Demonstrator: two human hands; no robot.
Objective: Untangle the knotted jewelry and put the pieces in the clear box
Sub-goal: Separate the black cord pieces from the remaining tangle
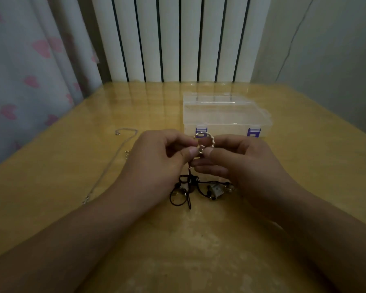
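Note:
A small gold twisted bracelet (207,138) is lifted above the table's middle. My left hand (156,163) pinches its lower left part and my right hand (239,163) pinches its right side. Below the hands, a tangle of black cord jewelry (186,191) with beads and a pale square charm (217,190) lies on the table, linked up to the bracelet. The clear box (226,115) with purple latches stands just behind the hands, lid closed. A thin silver chain (112,163) lies stretched out to the left, apart from the tangle.
The yellow wooden table (178,240) has a glossy top. A white ribbed radiator stands behind it. A curtain with pink hearts hangs at the left, and a grey wall is at the right.

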